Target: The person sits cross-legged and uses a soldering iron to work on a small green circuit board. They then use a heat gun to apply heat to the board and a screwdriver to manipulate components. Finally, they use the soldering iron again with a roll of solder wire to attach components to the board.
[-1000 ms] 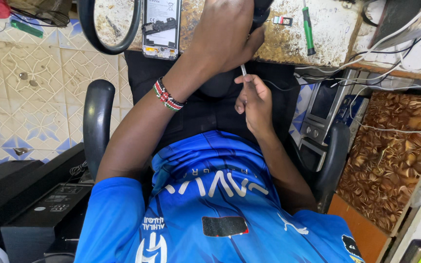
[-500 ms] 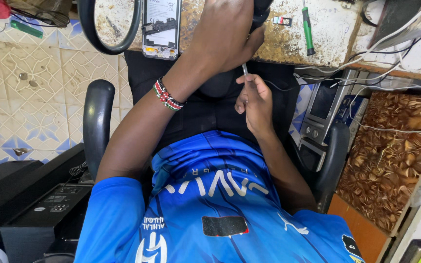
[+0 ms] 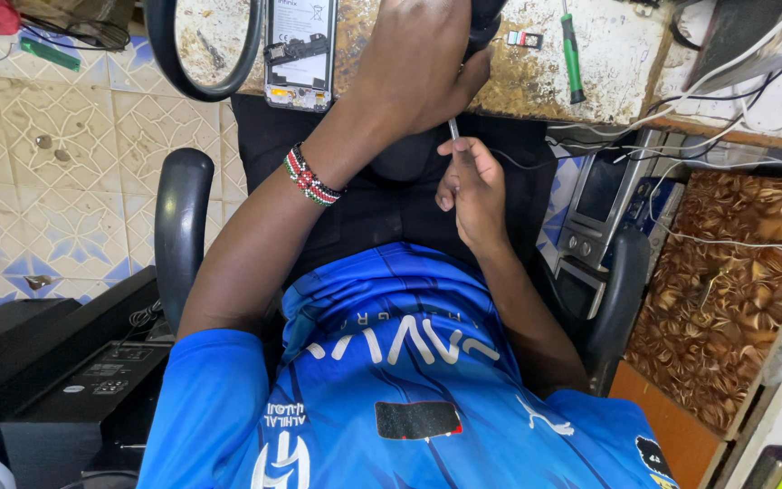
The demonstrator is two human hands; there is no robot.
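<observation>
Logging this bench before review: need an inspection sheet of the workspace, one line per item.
Surface: worn, stained benchtop.
Job's things: thin metal tool in right hand; dark object under left hand, kind unclear.
Clutter: opened phone, black ring lamp, green-handled screwdriver, small card tray.
Hands: left gripping; right pinching the tool.
Cables: white and black leads trail off the bench edge.
Surroundings: patterned floor tiles, armchair, black equipment.

Your right hand (image 3: 471, 186) has edged slightly higher toward the worktop (image 3: 536, 77) edge, lifting the thin metal tool (image 3: 453, 129) in its grip closer beneath your left hand (image 3: 423, 63).
</observation>
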